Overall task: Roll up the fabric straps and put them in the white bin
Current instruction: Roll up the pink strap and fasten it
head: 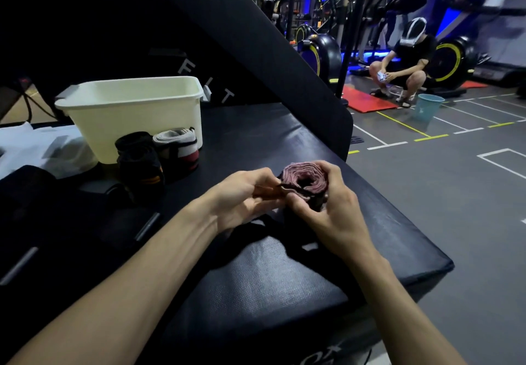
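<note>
white bin top open, rolled straps fronting it

Both hands hold a pink strap roll above the black padded surface. The right hand curls round the roll; the left hand pinches its loose end. A white bin stands behind, with a black roll and a grey-red roll just before it.

Landmark: bin, standing on the padded bench, toward its far left.
Two rolled straps: on the bench, just in front of the bin, side by side.
Partly rolled strap: in front of the bin and to its right, above the bench, between left hand and right hand.
Bucket: on the floor, far right of the bin.
</note>
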Available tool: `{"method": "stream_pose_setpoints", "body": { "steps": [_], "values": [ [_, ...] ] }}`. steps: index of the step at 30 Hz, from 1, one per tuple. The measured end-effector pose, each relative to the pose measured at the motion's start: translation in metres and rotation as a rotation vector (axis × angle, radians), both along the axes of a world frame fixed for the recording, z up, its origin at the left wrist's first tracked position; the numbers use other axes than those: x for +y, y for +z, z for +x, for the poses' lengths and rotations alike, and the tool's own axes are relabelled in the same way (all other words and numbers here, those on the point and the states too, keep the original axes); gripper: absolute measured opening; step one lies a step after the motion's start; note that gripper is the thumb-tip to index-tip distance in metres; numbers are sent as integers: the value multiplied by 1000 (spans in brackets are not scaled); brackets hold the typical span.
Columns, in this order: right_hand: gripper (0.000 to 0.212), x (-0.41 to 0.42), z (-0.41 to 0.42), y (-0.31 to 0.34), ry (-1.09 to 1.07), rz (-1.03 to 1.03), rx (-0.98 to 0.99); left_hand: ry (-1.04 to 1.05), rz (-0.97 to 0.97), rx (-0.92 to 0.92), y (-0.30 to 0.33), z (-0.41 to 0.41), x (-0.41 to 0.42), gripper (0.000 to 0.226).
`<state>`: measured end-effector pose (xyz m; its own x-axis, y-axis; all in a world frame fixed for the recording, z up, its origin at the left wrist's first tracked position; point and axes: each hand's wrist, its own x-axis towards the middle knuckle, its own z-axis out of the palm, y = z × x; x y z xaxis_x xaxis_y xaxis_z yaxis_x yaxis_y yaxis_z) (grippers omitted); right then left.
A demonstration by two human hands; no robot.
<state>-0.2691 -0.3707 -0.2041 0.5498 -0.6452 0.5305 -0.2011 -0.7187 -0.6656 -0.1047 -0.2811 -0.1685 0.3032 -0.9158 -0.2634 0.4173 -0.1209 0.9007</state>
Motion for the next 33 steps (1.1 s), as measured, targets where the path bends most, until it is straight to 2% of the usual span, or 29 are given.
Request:
{"method": "stream_pose_setpoints", "body": {
  "steps": [5,9,12,15,19,22,25,28,30,33],
  "values": [
    [44,2,5,0,-43,32,-39,-111,81,-32,-1,2,4,15],
    [41,3,13,0,-85,19,-24,-156,104,-49,-1,4,4,11],
    [52,1,15,-2,-97,53,2,-172,124,-63,0,7,3,13],
    [53,-7,11,-1,-52,83,19,-178,120,-81,0,7,4,11],
    [77,-18,-2,3,56,122,128,-135,99,-129,-4,3,3,12],
    [81,-13,-4,1,65,150,153,-152,102,-173,-2,4,4,11],
    [78,-8,0,0,43,149,139,-144,121,-343,0,1,5,13],
    [65,-6,4,1,-1,136,97,11,71,-542,-1,-5,4,7],
    [61,-6,4,1,-25,142,73,122,-58,-691,-5,-3,1,14],
    [58,-5,4,5,-62,175,53,158,-284,-1085,-7,6,1,23]
  ]
}}
